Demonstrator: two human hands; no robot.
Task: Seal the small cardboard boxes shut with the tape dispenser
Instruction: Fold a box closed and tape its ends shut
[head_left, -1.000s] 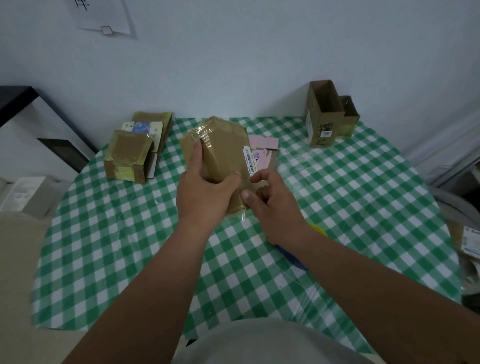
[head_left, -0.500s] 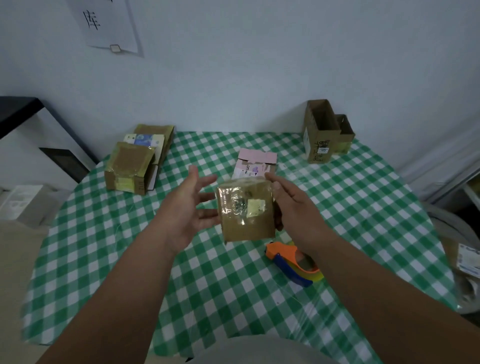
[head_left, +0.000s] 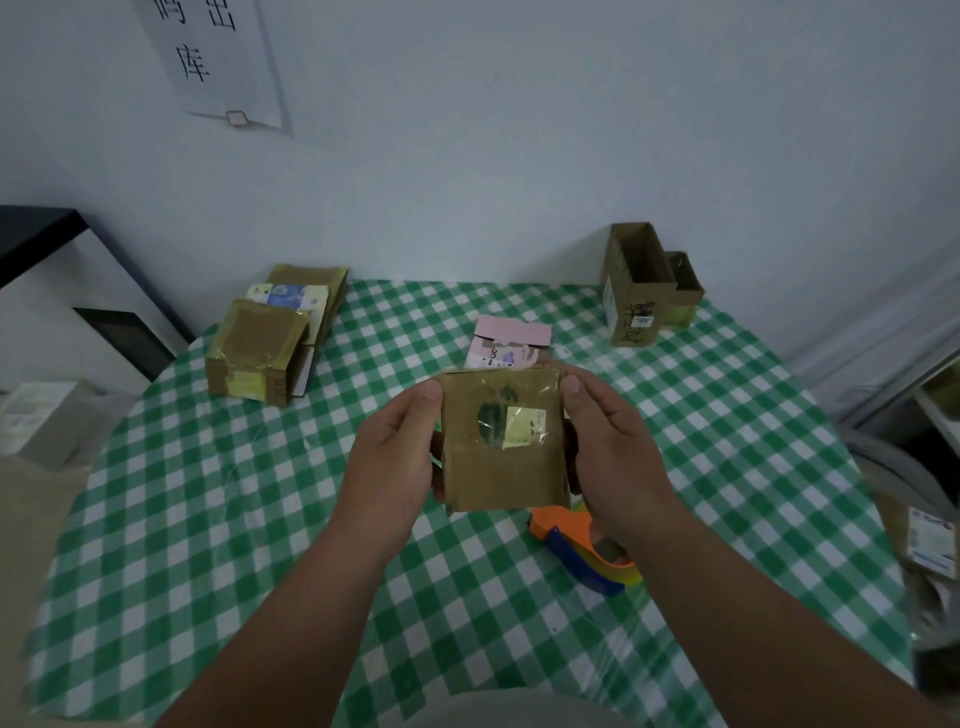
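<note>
Both hands held a small cardboard box (head_left: 501, 441) up above the table (head_left: 218, 499), near its middle. The left hand (head_left: 395, 457) gripped the box's left side, thumb on the upper left corner of the near face, fingers curled behind. The right hand (head_left: 610, 452) gripped the right side, thumb on the upper right corner, fingers wrapped round the back. The near face carried clear tape, a dark smudge and a small yellow sticker (head_left: 524, 426).

The tape dispenser (head_left: 582, 545), orange and blue, lay on the green checked cloth just below and right of the box, partly hidden by the right wrist, not touched.

A pink-topped box (head_left: 511, 338) sat on the table right behind the held box. A stack of taped brown boxes (head_left: 270, 338) sat at the far left of the table. Two open cartons (head_left: 644, 288) stood upright against the wall at the far right, the taller one to the left of the shorter. A paper sheet (head_left: 213, 57) with dark characters hung on the wall upper left. A dark-topped cabinet (head_left: 47, 270) stood left of the table.
</note>
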